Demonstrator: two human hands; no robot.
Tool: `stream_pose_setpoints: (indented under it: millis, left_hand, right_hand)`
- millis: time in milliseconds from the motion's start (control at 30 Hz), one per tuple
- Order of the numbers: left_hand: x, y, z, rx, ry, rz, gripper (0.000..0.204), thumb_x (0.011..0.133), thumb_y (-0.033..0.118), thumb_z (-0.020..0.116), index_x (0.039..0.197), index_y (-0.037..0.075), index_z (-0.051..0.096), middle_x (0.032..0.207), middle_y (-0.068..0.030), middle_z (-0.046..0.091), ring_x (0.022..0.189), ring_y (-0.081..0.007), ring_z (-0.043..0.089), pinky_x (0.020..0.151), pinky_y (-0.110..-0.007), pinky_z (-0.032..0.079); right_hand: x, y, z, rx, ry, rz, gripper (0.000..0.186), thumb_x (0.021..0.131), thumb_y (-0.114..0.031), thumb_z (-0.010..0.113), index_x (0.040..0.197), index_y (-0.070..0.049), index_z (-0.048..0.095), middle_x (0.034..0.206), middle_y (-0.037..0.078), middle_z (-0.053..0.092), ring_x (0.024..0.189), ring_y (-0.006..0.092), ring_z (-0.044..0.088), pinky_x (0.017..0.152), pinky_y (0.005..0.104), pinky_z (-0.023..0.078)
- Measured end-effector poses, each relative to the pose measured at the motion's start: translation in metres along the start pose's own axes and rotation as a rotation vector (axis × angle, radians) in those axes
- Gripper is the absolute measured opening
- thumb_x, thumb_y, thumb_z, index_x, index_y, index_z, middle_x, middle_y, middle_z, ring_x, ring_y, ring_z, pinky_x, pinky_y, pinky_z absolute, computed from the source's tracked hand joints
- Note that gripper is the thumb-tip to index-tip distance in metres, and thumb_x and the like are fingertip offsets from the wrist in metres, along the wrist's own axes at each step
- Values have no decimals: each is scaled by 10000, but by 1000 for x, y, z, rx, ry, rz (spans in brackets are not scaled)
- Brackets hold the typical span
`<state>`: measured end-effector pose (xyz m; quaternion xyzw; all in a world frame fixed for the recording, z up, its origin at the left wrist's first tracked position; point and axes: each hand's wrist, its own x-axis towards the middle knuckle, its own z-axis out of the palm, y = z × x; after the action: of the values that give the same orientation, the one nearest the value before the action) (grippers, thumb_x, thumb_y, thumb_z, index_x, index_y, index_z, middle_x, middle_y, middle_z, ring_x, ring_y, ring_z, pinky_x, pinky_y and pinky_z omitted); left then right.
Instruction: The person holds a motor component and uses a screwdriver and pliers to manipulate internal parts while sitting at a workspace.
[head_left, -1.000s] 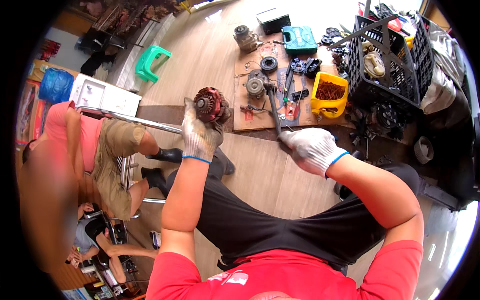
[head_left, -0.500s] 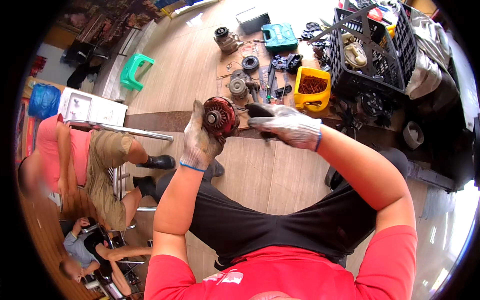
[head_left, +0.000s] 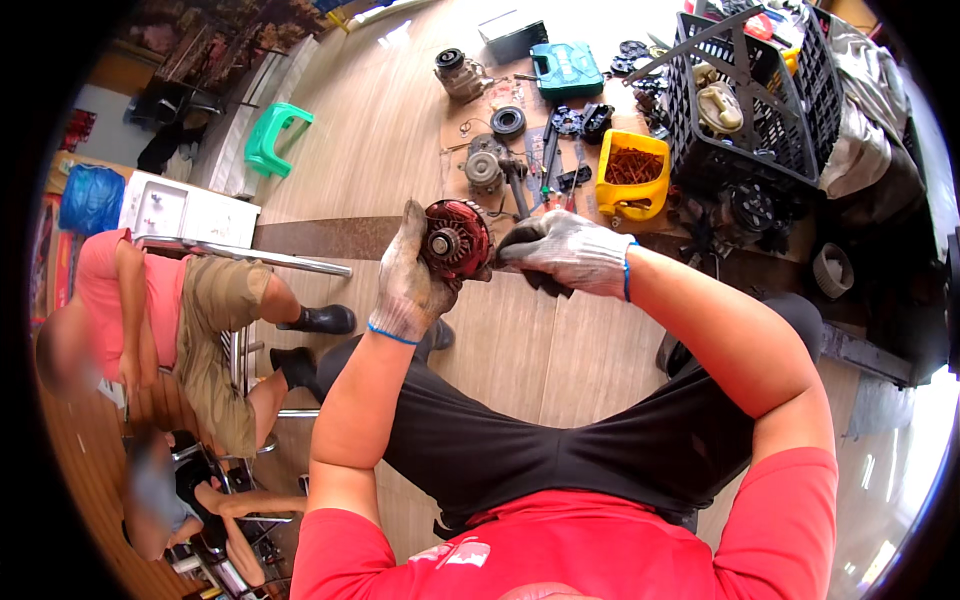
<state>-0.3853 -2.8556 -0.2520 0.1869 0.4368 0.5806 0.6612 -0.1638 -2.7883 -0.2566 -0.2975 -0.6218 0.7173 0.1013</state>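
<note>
Both my hands wear white knit gloves with dark, soiled fingers and blue cuffs. In my left hand I hold up an alternator core, a round part with red windings and a toothed metal rotor with a central shaft. My left fingers wrap its left side and underside. Just to its right is my right hand, fingers curled in toward the core's edge. Whatever lies between those fingers is hidden by the glove, and I cannot tell whether they touch the core.
Cardboard beyond my hands carries a metal housing, a black ring, a teal case and a yellow container of rusty screws. Black crates stand right. A green stool and two seated people are left.
My right hand has closed its fingers and come against the right side of the alternator core. The core has tilted slightly and shifted a little right with my left hand.
</note>
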Motion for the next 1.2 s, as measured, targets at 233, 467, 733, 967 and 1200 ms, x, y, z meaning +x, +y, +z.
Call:
stream_pose_setpoints:
  millis: [233, 467, 733, 967, 1200]
  left_hand:
    - [6, 1, -9, -77, -34, -14, 626, 985, 544, 562, 1274, -11, 537, 1067, -182, 684, 932, -354, 703, 794, -501, 606]
    - [12, -14, -6, -16, 12, 56, 561, 994, 478, 585, 1297, 12, 514, 1210, -189, 643, 1081, -354, 667, 926, -536, 578]
    - [15, -5, -9, -38, 11, -31, 691, 952, 625, 547, 1204, -17, 580, 1061, -184, 680, 939, -367, 689, 807, -494, 582]
    - [4, 0, -5, 534, -17, 120, 363, 981, 310, 677, 1132, -10, 598, 1014, -78, 666, 866, -164, 664, 778, -330, 583]
    - [20, 8, -2, 100, 353, 240, 403, 989, 376, 657, 1202, 40, 592, 1066, -95, 684, 890, -232, 702, 739, -402, 615]
  right_hand:
    - [4, 11, -4, 392, 98, 6, 432, 941, -280, 695, 1294, -44, 614, 1038, 43, 675, 861, 112, 615, 671, 260, 500]
    - [3, 9, 24, 658, -99, 116, 321, 874, -100, 711, 1178, -78, 608, 905, 12, 618, 724, 126, 616, 597, 316, 553]
    - [1, 4, -10, 77, -2, 71, 237, 974, -244, 593, 1087, -74, 715, 715, 19, 632, 571, 108, 573, 488, 278, 456]
    - [-1, -3, -45, -339, 169, -82, 286, 949, -288, 681, 1099, -46, 712, 737, 69, 612, 649, 142, 538, 594, 321, 458]
    - [-36, -18, -15, -801, 145, -234, 201, 942, -223, 620, 1008, -43, 678, 893, 250, 677, 872, 429, 666, 759, 469, 537]
